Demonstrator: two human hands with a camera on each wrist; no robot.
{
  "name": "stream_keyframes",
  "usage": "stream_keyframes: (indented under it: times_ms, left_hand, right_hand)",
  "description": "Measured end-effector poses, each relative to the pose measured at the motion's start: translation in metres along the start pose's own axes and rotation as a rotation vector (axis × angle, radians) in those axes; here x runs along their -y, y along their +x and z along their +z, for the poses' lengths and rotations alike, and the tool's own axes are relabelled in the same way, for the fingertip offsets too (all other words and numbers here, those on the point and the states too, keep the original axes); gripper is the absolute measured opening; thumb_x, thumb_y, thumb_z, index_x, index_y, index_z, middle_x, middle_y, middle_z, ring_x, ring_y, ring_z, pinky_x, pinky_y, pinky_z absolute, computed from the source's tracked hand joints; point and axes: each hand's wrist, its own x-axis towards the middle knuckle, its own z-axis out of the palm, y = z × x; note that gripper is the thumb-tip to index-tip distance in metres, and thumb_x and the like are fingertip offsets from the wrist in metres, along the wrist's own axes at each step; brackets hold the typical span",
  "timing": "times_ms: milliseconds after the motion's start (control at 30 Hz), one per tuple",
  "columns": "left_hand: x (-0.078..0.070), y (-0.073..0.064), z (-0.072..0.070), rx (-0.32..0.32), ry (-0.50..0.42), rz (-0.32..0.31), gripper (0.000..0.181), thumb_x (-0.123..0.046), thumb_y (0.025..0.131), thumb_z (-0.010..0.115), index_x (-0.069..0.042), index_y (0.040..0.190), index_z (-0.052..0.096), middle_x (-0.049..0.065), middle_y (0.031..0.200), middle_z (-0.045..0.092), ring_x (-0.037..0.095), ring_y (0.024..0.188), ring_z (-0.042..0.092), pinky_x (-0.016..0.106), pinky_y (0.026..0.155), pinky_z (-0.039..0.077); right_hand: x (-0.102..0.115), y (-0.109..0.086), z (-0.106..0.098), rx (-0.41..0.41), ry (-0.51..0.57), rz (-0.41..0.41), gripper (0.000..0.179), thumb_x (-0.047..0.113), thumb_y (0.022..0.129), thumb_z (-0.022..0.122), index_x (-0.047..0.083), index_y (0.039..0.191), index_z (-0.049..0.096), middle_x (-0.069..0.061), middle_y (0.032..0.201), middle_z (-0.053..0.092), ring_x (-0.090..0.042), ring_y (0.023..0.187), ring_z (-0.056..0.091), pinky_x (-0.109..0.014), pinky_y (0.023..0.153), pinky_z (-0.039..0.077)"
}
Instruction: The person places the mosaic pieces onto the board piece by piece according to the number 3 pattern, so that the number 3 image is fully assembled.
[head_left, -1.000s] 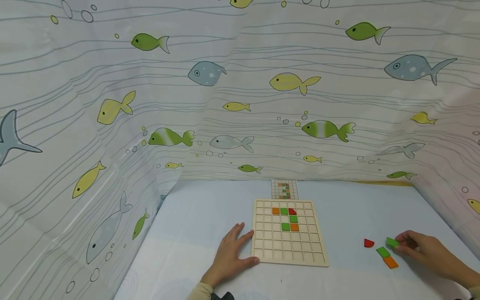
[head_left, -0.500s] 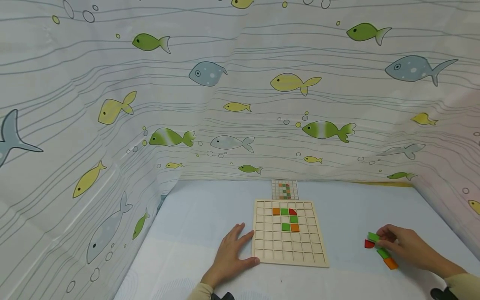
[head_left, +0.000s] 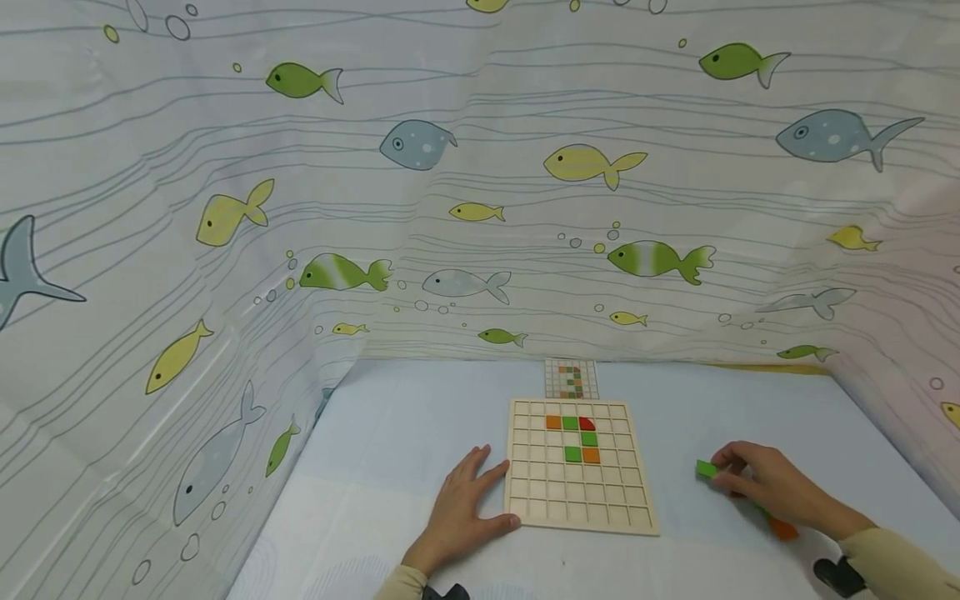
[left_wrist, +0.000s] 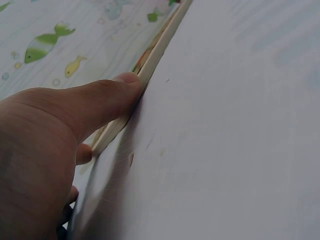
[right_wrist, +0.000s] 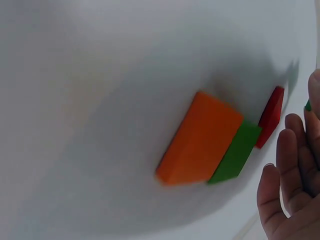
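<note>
My left hand (head_left: pixel 461 517) rests at the left edge of a pale wooden grid board (head_left: pixel 555 504), fingers spread and thumb at the near corner. In the left wrist view, the thumb (left_wrist: pixel 112 97) presses along the board's side. On the board sit several orange, green and red tiles in its upper middle cells. To the right of the board, my right hand (head_left: pixel 776 487) pinches a green square tile (head_left: pixel 706 469) between thumb and fingertips. Beneath that hand lie an orange tile (right_wrist: pixel 202 140), another green tile (right_wrist: pixel 237 152) and a red rounded tile (right_wrist: pixel 271 117), partly hidden in the head view.
Behind the board lies a small card (head_left: pixel 552 388) printed with a grid and a coloured pattern. A pale blue and white cloth (head_left: pixel 405 417) covers the table. Fish-printed curtains (head_left: pixel 360 167) enclose the back and sides.
My right hand has moved left with the green tile, passing over the red tile toward the board. The left hand and the tiles on the board have stayed put.
</note>
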Motion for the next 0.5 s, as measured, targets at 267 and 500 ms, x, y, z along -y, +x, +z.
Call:
stream_keyframes:
  times_ms: [267,500]
  left_hand:
    - [0.001,0.001,0.001,0.014,0.007,-0.018,0.078,-0.059,0.087,0.079,-0.022,0.152,0.059,0.016,0.169,0.038,0.043,0.159,0.030,0.071,0.122,0.030]
    - [0.003,0.000,0.002,0.015,0.004,-0.026,0.078,-0.059,0.087,0.079,-0.022,0.152,0.059,0.014,0.170,0.038,0.041,0.160,0.030,0.070,0.123,0.030]
  right_hand:
    - [0.011,0.018,0.016,-0.064,-0.097,-0.077,0.025,0.024,0.090,0.086,0.011,0.106,0.072,0.007,0.100,0.071,0.001,0.088,0.060,-0.024,0.073,0.058]
    - [0.024,0.032,0.026,-0.102,-0.103,-0.194,0.025,0.029,0.088,0.087,0.016,0.102,0.071,0.010,0.103,0.069,-0.004,0.093,0.062,-0.028,0.080,0.057]
